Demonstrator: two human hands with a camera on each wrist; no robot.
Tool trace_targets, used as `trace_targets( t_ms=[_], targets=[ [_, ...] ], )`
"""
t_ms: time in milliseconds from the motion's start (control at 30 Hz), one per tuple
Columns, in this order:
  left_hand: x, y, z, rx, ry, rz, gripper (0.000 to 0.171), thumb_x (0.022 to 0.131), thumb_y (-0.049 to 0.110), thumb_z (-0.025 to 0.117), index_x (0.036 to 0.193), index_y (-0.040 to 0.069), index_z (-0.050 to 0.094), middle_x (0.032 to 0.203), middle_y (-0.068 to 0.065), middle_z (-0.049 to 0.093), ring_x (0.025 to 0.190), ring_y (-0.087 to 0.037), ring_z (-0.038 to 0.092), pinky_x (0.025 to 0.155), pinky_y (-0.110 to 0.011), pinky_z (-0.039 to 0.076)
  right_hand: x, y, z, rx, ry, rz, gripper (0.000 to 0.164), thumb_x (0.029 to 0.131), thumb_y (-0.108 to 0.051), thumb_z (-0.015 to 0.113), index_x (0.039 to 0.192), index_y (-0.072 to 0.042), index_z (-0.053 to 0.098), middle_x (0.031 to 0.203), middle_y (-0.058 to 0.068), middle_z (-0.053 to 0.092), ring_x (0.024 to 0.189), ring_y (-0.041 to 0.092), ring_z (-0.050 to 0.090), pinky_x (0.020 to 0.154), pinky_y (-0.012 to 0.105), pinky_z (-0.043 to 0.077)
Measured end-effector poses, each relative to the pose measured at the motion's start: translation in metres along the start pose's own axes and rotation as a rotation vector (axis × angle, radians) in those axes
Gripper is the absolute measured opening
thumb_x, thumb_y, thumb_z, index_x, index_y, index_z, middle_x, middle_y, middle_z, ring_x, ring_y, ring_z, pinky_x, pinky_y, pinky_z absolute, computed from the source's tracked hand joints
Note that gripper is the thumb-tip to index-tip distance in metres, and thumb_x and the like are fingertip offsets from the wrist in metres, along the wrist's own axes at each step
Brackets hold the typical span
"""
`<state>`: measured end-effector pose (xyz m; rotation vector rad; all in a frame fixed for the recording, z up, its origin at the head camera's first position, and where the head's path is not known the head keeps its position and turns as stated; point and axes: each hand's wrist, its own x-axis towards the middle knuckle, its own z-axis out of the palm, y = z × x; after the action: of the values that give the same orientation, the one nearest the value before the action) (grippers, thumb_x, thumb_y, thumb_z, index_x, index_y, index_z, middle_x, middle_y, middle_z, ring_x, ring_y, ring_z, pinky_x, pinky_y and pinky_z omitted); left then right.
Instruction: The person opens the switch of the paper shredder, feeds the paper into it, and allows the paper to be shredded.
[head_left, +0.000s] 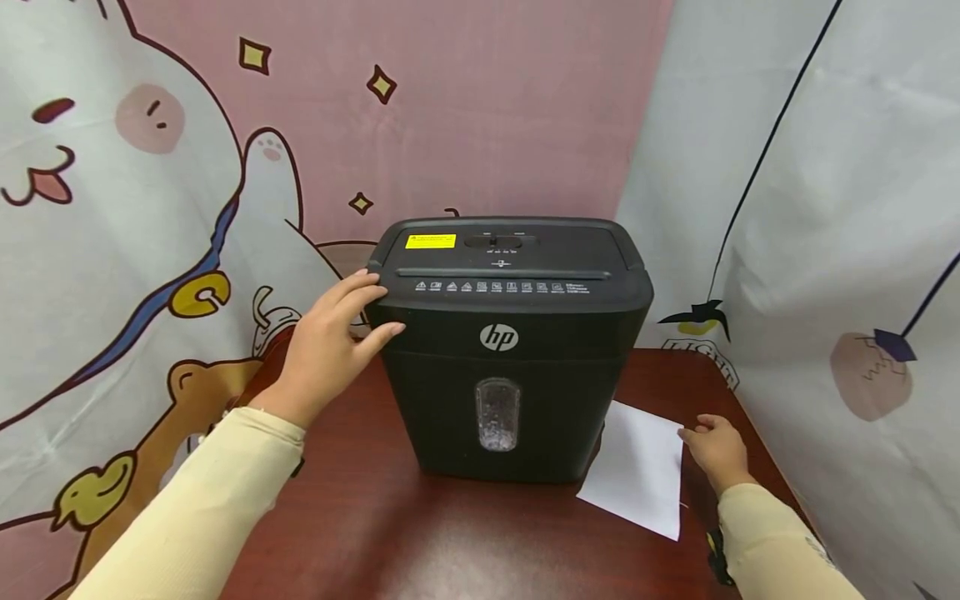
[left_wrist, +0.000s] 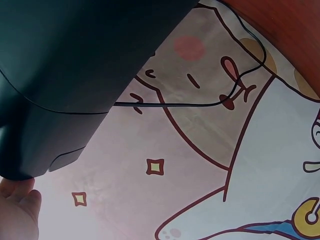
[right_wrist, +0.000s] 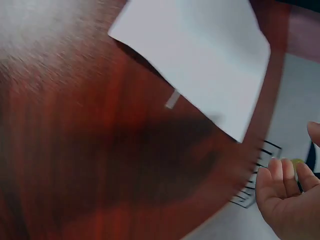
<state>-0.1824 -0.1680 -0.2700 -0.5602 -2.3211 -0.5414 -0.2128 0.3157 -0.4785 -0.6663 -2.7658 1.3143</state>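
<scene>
A black HP paper shredder (head_left: 442,392) stands upright on the table, with a slot along its top and a small window showing shredded bits. My left hand (head_left: 330,337) touches the lid's left corner, its fingers on the edge and its thumb at the front. In the left wrist view, the fingertips of this hand (left_wrist: 19,210) meet the dark casing. White paper (head_left: 641,467) lies beside the shredder's right side. My right hand (head_left: 720,450) is close to the paper's far right corner. The right wrist view shows this hand (right_wrist: 287,200) loosely bent, holding nothing, apart from the sheet (right_wrist: 210,60).
The reddish-brown table (head_left: 337,500) carries the shredder. A small pale strip (right_wrist: 172,99) lies at the paper's edge. A thin black cord (left_wrist: 170,105) runs from the shredder in the left wrist view. Printed cloth (head_left: 510,108) hangs behind and at both sides.
</scene>
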Motion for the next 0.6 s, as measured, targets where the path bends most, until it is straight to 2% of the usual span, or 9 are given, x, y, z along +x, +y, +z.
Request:
trace_targets(
  t_ms=[333, 600],
  targets=[
    [-0.001, 0.0, 0.001, 0.008, 0.012, 0.013, 0.05, 0.078, 0.02, 0.081, 0.119, -0.002, 0.064, 0.13, -0.018, 0.058, 0.129, -0.033, 0.049, 0.1, -0.052, 0.043, -0.004, 0.025, 0.021, -0.184, -0.023, 0.058, 0.061, 0.089, -0.018, 0.059, 0.13, 0.021, 0.036, 0.129, 0.043, 0.039, 0.119, 0.058, 0.039, 0.1, 0.064, 0.035],
    [-0.001, 0.0, 0.001, 0.009, 0.012, 0.01, 0.05, 0.079, 0.02, 0.081, 0.12, -0.002, 0.063, 0.131, -0.018, 0.058, 0.128, -0.033, 0.049, 0.1, -0.051, 0.043, -0.013, 0.031, 0.03, -0.252, -0.016, 0.066, 0.059, 0.084, -0.015, 0.06, 0.125, 0.023, 0.04, 0.123, 0.045, 0.042, 0.112, 0.06, 0.04, 0.096, 0.066, 0.037]
  ],
)
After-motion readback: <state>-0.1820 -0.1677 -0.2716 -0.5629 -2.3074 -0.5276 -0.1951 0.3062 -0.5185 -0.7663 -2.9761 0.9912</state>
